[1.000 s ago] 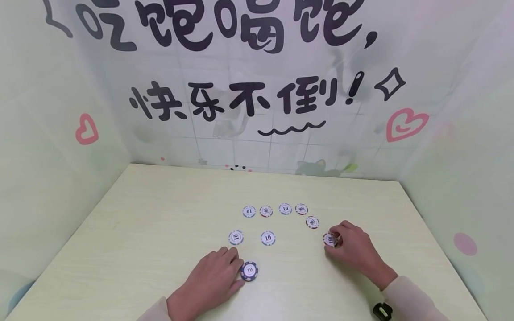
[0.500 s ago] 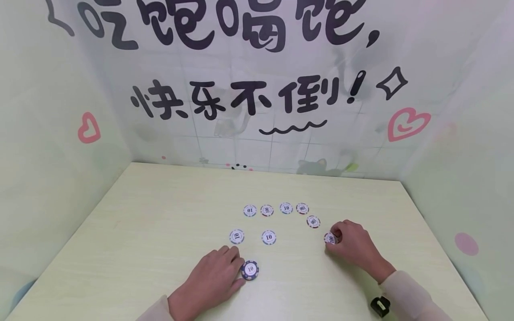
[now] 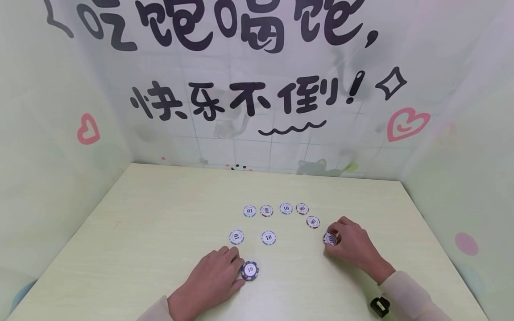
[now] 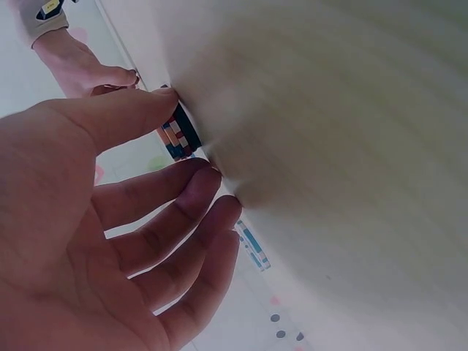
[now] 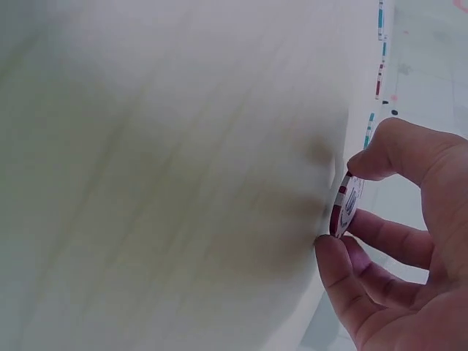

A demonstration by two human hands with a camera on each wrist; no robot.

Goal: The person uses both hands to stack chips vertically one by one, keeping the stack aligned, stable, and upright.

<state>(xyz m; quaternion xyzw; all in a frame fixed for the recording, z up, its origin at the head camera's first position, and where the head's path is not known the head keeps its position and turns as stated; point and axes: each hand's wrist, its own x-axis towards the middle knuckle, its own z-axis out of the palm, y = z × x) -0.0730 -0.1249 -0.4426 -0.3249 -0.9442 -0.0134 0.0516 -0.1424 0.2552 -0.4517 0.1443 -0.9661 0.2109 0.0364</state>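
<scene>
My left hand [image 3: 213,281] rests on the table, thumb and index finger around the side of a small stack of poker chips [image 3: 250,270]. Its top chip is dark blue and marked 10. In the left wrist view, several coloured edges show in the stack [image 4: 178,135] between thumb and index finger. To the right, my right hand [image 3: 355,246] pinches a red-and-white poker chip [image 3: 330,239] marked 100. The right wrist view has this chip [image 5: 345,206] tilted between thumb and fingers, its lower edge close to the tabletop; whether it touches is unclear.
Several loose chips lie flat ahead of the hands. A back row includes a 10 chip [image 3: 250,211] and a 100 chip [image 3: 302,208]; nearer lie two 10 chips [image 3: 268,237]. Printed curtains [image 3: 241,147] enclose the table [image 3: 168,200] at the back and sides.
The right fingers shift slightly on the red-and-white chip, whose tilt changes a little. The left hand, the stack and the loose chips stay in place.
</scene>
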